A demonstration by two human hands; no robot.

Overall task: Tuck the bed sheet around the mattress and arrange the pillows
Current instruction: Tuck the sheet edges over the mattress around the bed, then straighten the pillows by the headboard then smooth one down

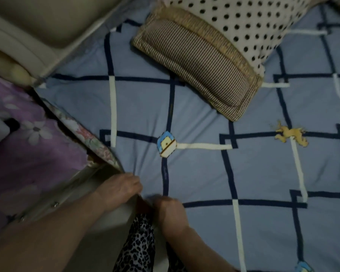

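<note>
A blue bed sheet (204,173) with dark and cream grid lines lies spread flat over the mattress, reaching to the bed's near edge, where both hands work side by side. The left hand (120,188) sits right at the edge of the bed, its fingers curled down onto the hem of the sheet — it seems to pinch the cloth, though the dim, blurred view makes the grip hard to confirm. The right hand (170,210) is just beside it, knuckles up, fingers bent over the same edge and apparently holding the sheet too. Between the two forearms shows a leopard-print garment (137,246). Toward the head end of the bed lie two pillows: a brown striped pillow (198,63) with a woven border, flat on the sheet, and a cream polka-dot pillow (241,22) touching and partly overlapping its far side. Along the left edge of the bed a floral-patterned mattress side (82,132) is exposed — beyond it lies a purple flowered cloth (28,134). A pale padded headboard (37,26) fills the far left corner.
</note>
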